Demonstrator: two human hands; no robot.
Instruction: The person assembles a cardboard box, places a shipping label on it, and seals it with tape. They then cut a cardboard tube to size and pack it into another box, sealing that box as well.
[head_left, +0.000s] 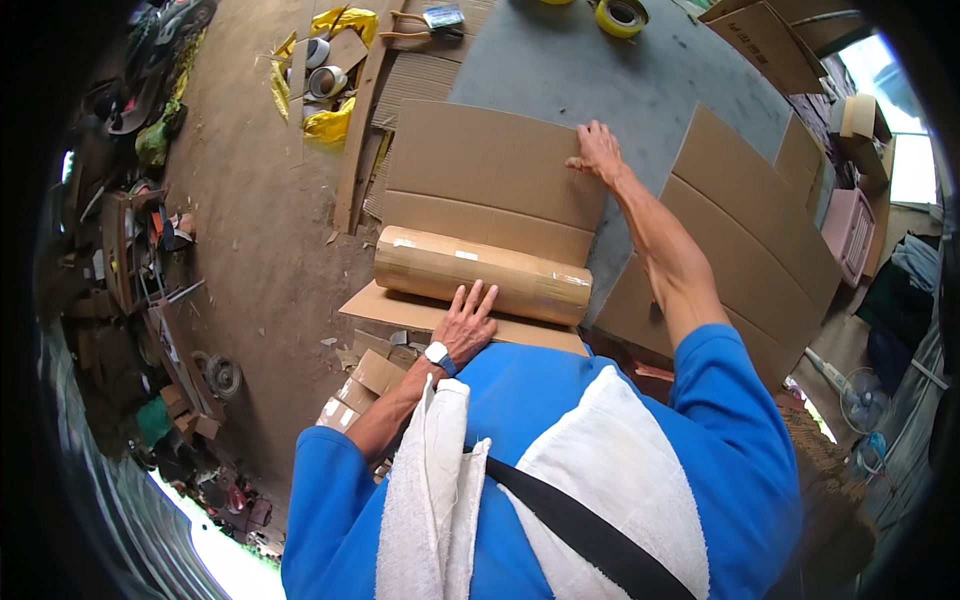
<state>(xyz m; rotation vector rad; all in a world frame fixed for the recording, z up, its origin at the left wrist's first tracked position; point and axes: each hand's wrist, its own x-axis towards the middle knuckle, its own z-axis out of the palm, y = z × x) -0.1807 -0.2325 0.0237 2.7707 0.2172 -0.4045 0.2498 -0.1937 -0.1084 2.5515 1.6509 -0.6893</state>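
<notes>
A brown cardboard sheet (487, 154) with crease lines lies before me, its far part resting on a grey tabletop (540, 71). Across its near part lies a thick cardboard-coloured roll (480, 274) with shiny clear tape at its right end. My left hand (466, 328), with a watch on the wrist, rests with fingers apart against the roll's near side, above the sheet's near flap (405, 307). At the sheet's far right corner is my right hand (600, 152), thumb over the cardboard and fingers by the edge. Whether it grips that edge is hidden.
Another creased cardboard sheet (750, 240) leans at the right. Yellow tape rolls (621, 16) sit at the table's far side. Left of the table, a yellow bag (330, 124) holds more tape rolls beside a wooden board (364, 127). Pliers (420, 30) lie beyond. A fan (864, 397) stands at right.
</notes>
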